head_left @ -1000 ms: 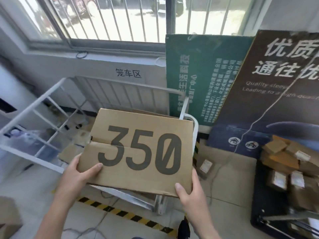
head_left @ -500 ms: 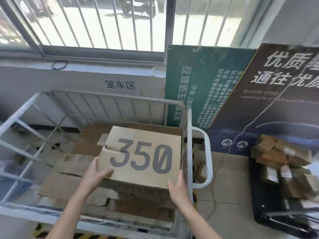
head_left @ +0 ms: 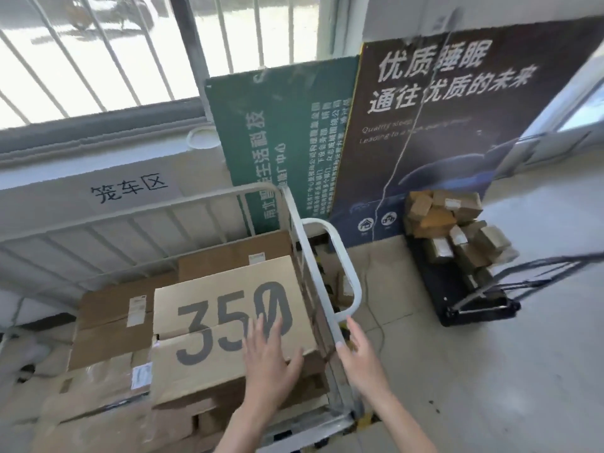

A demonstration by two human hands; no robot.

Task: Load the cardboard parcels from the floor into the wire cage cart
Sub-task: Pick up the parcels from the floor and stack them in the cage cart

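The 350 box (head_left: 228, 335) is seen lying flat inside the cart (head_left: 313, 256), on top of other parcels, in the right front corner against the right rail. The left hand (head_left: 268, 354) is laid palm-down on its lid, fingers spread and flat over the printed number; nothing is gripped, only pressed or steadied. The right hand (head_left: 359, 354) is held just outside the right rail, fingers extended and loose, nothing grasped; whether the rail is touched cannot be told.

Progress, as judged: this box is placed, or nearly so. The cart floor is already covered by several flat cartons (head_left: 114, 322), one of them behind the 350 box (head_left: 235, 253), so a good part of the loading looks done. Room is left above the stack, below the top rail.

What is left: a heap of small parcels (head_left: 457, 230) is seen to the right, stacked on a black trolley (head_left: 474, 308) well apart from the cart. Whether those belong to the task cannot be told, since they are not on the floor itself. A small item is visible on the floor just beyond the cart handle (head_left: 346, 273), too blurred to identify. The floor nearer the person is out of view.
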